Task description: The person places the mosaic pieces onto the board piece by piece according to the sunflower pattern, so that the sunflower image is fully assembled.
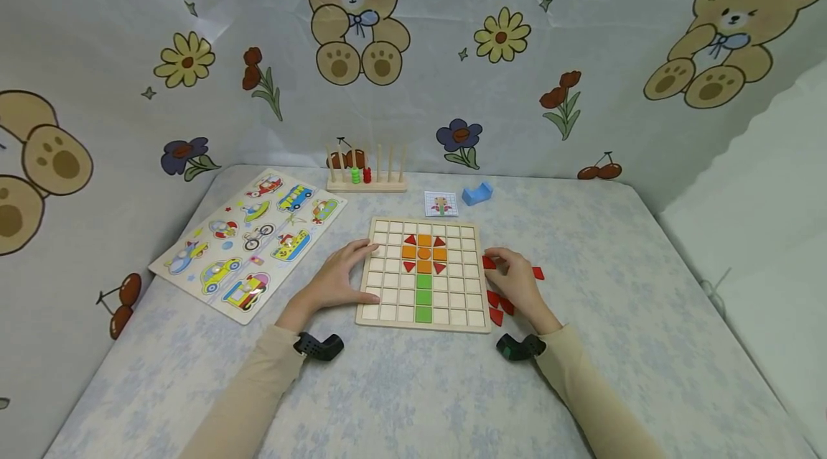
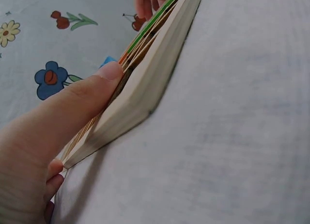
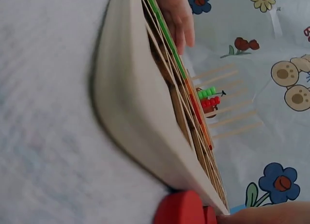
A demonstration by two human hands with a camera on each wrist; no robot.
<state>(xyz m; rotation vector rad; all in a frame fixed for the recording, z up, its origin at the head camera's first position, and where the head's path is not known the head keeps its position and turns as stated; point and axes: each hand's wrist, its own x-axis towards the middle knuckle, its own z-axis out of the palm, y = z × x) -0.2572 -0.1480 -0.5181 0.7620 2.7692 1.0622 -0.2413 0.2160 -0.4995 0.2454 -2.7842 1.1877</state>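
A square wooden grid board (image 1: pixel 390 279) lies on the table. It bears an orange flower-like group (image 1: pixel 423 240) ringed by small red pieces, above a column of green squares (image 1: pixel 423 297). My left hand (image 1: pixel 332 276) rests at the board's left edge, thumb (image 2: pixel 94 88) laid straight over the rim and fingers spread. At the right edge my right hand (image 1: pixel 517 279) has thumb and forefinger on either side of a red piece (image 1: pixel 489 263), pinching it. Loose red pieces (image 1: pixel 496 317) lie under and below that hand; another (image 1: pixel 538 273) lies to its right.
A small pattern card (image 1: pixel 441 204) and a blue holder (image 1: pixel 477 194) stand behind the board. Further back is a peg rack (image 1: pixel 368 187) with green and red beads. A vehicle puzzle board (image 1: pixel 248 247) lies at the left. Printed cloth hangs behind the table.
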